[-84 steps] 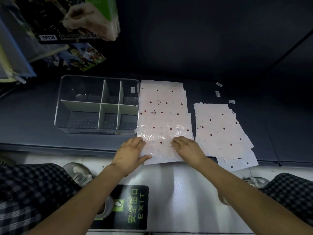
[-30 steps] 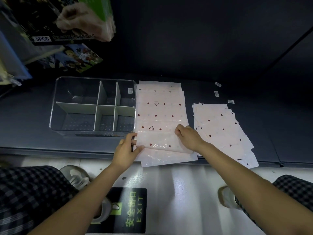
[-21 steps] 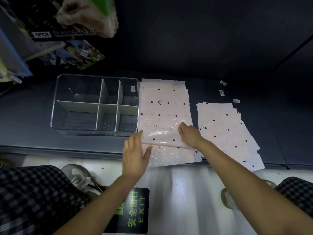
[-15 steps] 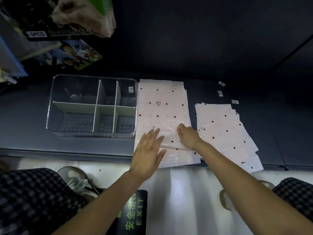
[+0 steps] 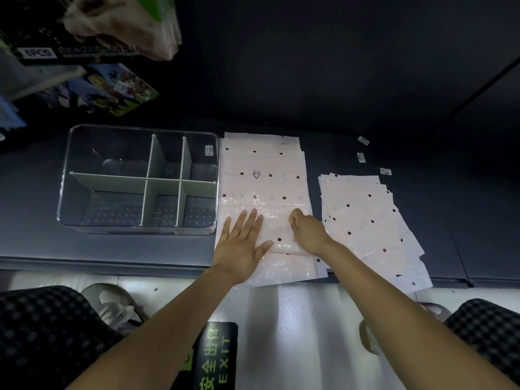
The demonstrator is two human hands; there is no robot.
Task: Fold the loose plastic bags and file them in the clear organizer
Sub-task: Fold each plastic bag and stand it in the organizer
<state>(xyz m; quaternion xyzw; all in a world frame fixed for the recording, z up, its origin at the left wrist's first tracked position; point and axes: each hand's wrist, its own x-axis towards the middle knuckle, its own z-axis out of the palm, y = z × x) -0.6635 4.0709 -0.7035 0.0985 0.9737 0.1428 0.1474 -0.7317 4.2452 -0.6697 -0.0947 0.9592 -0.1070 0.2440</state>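
A pale pink plastic bag with dark dots [image 5: 264,175] lies flat on the dark shelf, its near end folded up over itself. My left hand [image 5: 242,243] presses flat on that folded flap with straight, spread fingers. My right hand [image 5: 308,232] rests on the flap's right side with curled fingers that pinch its far edge. The clear organizer [image 5: 70,175] with white dividers stands just left of the bag, all compartments holding nothing. A loose pile of the same dotted bags [image 5: 371,220] lies to the right.
The dark shelf [image 5: 31,209] ends at a front edge just below my hands, with pale floor and a green EXIT sign [image 5: 216,358] beneath. Packaged goods [image 5: 92,32] hang at upper left. Small labels [image 5: 361,157] lie behind the pile.
The bag's near end has been folded up away from me. My left hand left the flap's left edge and now lies flat on top; my right hand stays on the right side.
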